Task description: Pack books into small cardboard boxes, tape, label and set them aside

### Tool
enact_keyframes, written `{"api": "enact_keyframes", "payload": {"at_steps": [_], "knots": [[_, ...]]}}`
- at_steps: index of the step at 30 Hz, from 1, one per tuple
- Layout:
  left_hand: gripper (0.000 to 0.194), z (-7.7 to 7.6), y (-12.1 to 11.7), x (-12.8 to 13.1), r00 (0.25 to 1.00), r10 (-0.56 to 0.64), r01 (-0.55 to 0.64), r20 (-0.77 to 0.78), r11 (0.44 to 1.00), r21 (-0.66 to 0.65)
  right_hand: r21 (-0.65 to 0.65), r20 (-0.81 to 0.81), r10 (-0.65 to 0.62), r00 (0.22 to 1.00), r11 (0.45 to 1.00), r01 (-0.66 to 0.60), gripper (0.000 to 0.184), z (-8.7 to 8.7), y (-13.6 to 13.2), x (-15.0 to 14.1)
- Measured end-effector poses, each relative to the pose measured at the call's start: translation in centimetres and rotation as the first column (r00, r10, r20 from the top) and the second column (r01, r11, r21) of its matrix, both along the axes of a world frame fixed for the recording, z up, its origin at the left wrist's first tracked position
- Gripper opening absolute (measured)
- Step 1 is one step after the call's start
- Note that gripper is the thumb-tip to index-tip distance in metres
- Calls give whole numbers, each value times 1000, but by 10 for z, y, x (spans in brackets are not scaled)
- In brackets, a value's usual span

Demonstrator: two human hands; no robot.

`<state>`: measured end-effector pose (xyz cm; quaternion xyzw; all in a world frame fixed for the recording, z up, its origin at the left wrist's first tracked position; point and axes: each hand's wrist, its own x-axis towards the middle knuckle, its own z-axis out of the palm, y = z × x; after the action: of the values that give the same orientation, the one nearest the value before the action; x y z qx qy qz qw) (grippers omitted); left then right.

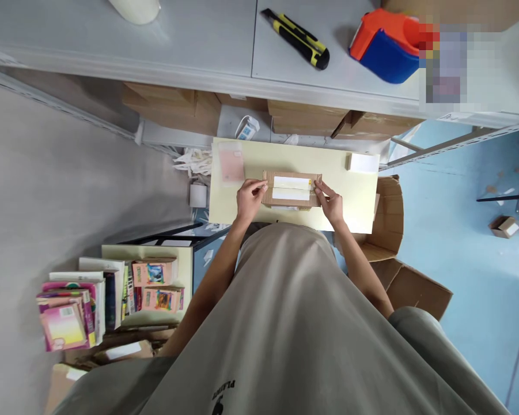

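Observation:
A small flat cardboard parcel (291,190) with a white label on top lies on a pale yellow table (354,202). My left hand (249,197) grips its left end with fingers curled over the edge. At the parcel's right end, my right hand (329,202) pinches the edge the same way. A pink packet in a clear bag (231,163) lies just left of the parcel, and a small white box (363,162) sits at the table's far right corner.
A grey shelf above holds a yellow-black utility knife (297,38) and an orange-blue tape dispenser (386,45). Flat cardboard boxes (173,106) are stacked under it. Colourful books (108,300) sit on a low table at left; open cartons (408,285) stand on the blue floor at right.

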<state>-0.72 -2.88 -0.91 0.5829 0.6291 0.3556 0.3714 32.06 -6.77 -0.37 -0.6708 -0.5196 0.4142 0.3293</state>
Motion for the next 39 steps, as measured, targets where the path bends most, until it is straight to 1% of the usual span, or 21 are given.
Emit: {"api": "enact_keyframes", "payload": {"at_steps": [4, 6, 7, 9, 10, 12, 14, 17, 19, 21, 23, 25, 27, 29, 31, 33, 34, 36, 37, 39], "knots": [[24, 0, -5, -2, 1000, -22, 22, 19, 1000, 4, 12, 33, 25, 999, 1000, -25, 79, 7, -3, 0], [28, 3, -7, -5, 999, -36, 36, 18, 999, 0, 32, 67, 57, 996, 998, -59, 78, 15, -6, 0], [31, 6, -7, -7, 999, -42, 42, 12, 999, 20, 50, 93, 78, 993, 995, -83, 79, 20, -6, 1], [38, 16, -4, -10, 999, -45, 45, -3, 993, 107, 101, 171, 117, 978, 986, -135, 77, 36, -5, 4], [41, 23, 0, -11, 999, -43, 44, -8, 985, 164, 131, 219, 128, 967, 978, -159, 76, 46, -1, 8], [47, 44, 15, -9, 999, -46, 47, -8, 962, 270, 208, 325, 118, 939, 959, -192, 71, 71, 12, 18], [50, 70, 37, 1, 997, -74, 67, 6, 934, 351, 304, 423, 70, 903, 928, -215, 65, 101, 37, 33], [49, 116, 77, 30, 988, -155, 127, 24, 879, 461, 429, 552, -39, 833, 870, -244, 64, 150, 92, 62], [48, 144, 103, 56, 977, -214, 167, 27, 832, 529, 463, 618, -101, 780, 848, -257, 67, 179, 136, 77], [49, 167, 127, 82, 964, -267, 203, 20, 779, 594, 452, 677, -141, 722, 854, -258, 67, 198, 180, 86], [49, 183, 146, 107, 948, -317, 242, 5, 736, 633, 377, 735, -125, 666, 892, -248, 65, 206, 219, 89], [49, 192, 160, 127, 933, -360, 278, 1, 721, 634, 277, 775, -73, 627, 932, -234, 66, 204, 253, 87], [49, 195, 167, 141, 920, -392, 301, 19, 735, 607, 216, 790, -32, 612, 949, -229, 67, 196, 277, 87], [47, 193, 167, 148, 911, -408, 305, 59, 764, 568, 226, 767, -27, 641, 947, -230, 67, 190, 293, 89], [45, 186, 160, 147, 907, -407, 294, 109, 795, 531, 274, 716, -34, 698, 932, -237, 69, 187, 294, 91], [43, 177, 144, 141, 906, -394, 275, 156, 826, 491, 325, 655, -33, 755, 914, -242, 75, 187, 276, 89], [42, 171, 132, 137, 905, -385, 265, 181, 842, 469, 339, 623, -24, 782, 909, -242, 79, 187, 260, 84], [41, 159, 103, 125, 901, -363, 243, 238, 876, 417, 356, 516, -3, 857, 910, -211, 83, 184, 213, 67], [41, 153, 86, 119, 898, -347, 228, 269, 892, 391, 352, 429, 14, 903, 918, -182, 85, 181, 185, 54], [40, 143, 49, 107, 895, -314, 202, 318, 919, 337, 326, 197, 66, 978, 937, -129, 89, 172, 127, 25]]}}
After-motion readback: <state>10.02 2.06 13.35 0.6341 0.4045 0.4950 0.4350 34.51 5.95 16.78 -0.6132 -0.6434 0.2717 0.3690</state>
